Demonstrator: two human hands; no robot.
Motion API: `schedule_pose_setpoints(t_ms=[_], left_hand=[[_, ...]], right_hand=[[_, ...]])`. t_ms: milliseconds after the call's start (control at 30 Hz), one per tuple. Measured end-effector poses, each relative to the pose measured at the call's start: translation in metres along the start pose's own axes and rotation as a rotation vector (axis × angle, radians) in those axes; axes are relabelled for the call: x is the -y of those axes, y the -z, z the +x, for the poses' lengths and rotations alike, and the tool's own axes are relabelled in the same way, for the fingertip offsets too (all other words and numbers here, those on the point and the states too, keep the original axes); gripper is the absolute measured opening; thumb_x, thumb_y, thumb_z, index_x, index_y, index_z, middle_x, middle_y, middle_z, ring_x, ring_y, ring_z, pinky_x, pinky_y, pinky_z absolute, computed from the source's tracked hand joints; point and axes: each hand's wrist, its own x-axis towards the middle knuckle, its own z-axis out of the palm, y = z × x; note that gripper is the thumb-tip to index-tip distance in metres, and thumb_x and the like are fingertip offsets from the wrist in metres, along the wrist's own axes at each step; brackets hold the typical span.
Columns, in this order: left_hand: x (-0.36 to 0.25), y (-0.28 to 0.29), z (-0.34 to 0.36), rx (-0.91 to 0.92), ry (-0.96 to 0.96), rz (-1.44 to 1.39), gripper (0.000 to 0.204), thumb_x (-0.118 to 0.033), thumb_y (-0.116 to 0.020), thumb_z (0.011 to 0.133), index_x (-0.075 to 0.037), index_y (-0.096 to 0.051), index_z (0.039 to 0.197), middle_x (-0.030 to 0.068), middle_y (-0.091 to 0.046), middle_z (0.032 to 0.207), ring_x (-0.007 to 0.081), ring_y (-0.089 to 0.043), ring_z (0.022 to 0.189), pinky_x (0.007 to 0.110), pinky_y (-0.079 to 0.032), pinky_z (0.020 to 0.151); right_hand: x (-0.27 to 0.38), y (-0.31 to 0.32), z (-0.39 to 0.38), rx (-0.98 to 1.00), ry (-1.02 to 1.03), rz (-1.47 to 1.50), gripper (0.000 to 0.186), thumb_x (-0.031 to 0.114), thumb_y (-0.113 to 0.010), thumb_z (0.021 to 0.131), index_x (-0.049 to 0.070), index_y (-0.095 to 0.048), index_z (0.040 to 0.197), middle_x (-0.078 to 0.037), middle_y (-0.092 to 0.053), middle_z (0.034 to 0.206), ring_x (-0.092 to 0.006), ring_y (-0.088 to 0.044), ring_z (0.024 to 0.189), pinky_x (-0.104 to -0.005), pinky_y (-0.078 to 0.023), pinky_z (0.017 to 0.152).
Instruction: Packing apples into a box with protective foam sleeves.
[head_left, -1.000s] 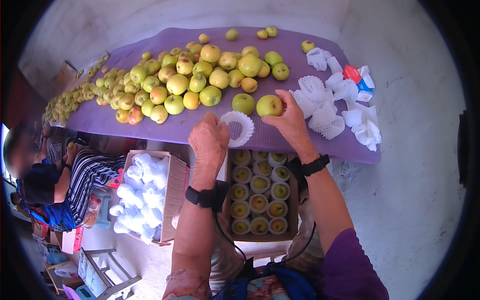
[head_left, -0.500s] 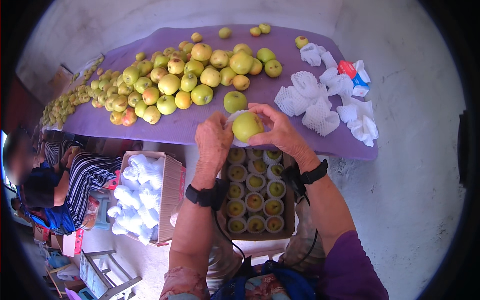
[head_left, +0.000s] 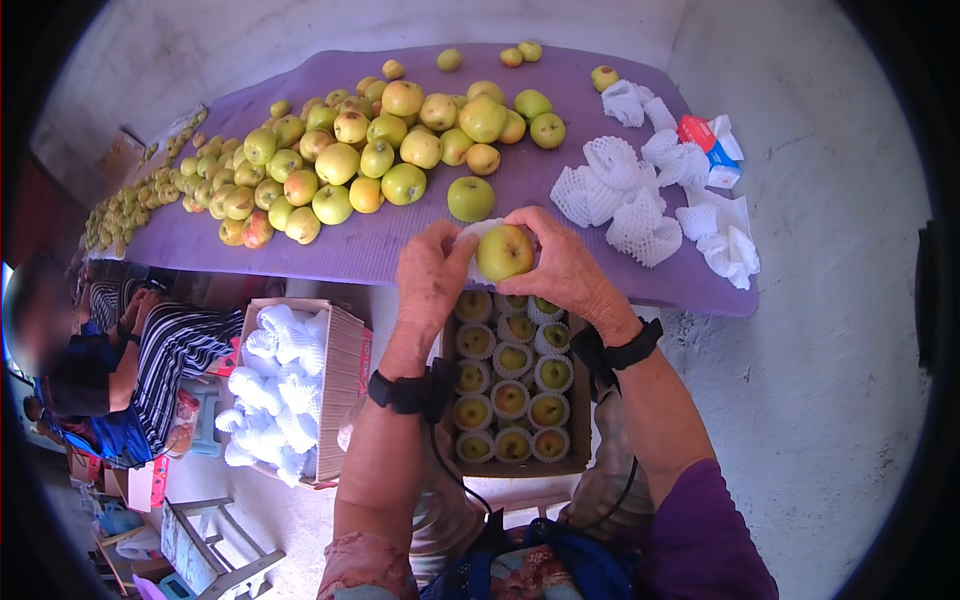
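Observation:
Above the table's near edge, my right hand (head_left: 572, 268) grips a yellow-green apple (head_left: 505, 253), thumb and fingers on its right side. My left hand (head_left: 430, 280) is closed on a white foam net sleeve (head_left: 481, 228) that lies against the apple's left side; the fingers hide part of it. Just beyond my hands sits a single green apple (head_left: 471, 199). Below them stands a cardboard box (head_left: 581, 440) with rows of apples in white foam nets. A large heap of apples (head_left: 339, 163) covers the table's left and middle.
The purple-covered table (head_left: 330, 262) also bears loose foam nets (head_left: 612, 190) and a red-and-blue packet (head_left: 709, 151) at right. A carton (head_left: 343, 390) full of foam nets stands on the floor at left. Farther left are a seated person (head_left: 110, 370) and a wooden stool (head_left: 215, 550).
The apple has turned in my right hand and shifted slightly right and up, showing a redder side. My left hand stays at the foam net, fingers moved a little.

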Motion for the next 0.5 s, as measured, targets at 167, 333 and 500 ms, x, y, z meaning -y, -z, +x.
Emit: schedule_pose_setpoints(t_ms=[167,333,500], left_hand=[[-0.002,0.002,0.002,0.158,0.082,-0.338,0.028,-0.029,-0.063,0.088,-0.001,-0.06,0.09,0.0033,-0.06,0.077,0.0097,-0.054,0.073,0.025,-0.044,0.066],[-0.006,0.005,0.002,0.253,0.106,-0.48,0.041,-0.036,-0.068,0.083,-0.002,-0.056,0.102,0.0058,-0.061,0.093,0.0123,-0.056,0.084,0.025,-0.045,0.072],[-0.01,0.003,0.001,0.291,0.029,-0.543,0.062,-0.037,-0.075,0.076,-0.001,-0.051,0.121,0.0096,-0.06,0.107,0.0159,-0.057,0.098,0.029,-0.045,0.085]], right_hand=[[-0.002,0.0,0.0,-0.079,0.048,0.018,0.066,0.013,-0.081,0.058,0.005,-0.051,0.116,-0.009,-0.057,0.107,-0.0216,-0.058,0.096,-0.0318,-0.047,0.086],[0.002,0.002,0.0,-0.099,0.127,0.032,0.062,0.011,-0.08,0.061,0.004,-0.05,0.115,-0.012,-0.055,0.109,-0.0272,-0.056,0.101,-0.0351,-0.046,0.088],[0.004,-0.001,0.0,-0.092,0.184,0.02,0.06,0.012,-0.079,0.062,0.003,-0.049,0.113,-0.014,-0.054,0.11,-0.0329,-0.055,0.103,-0.0387,-0.045,0.088]])
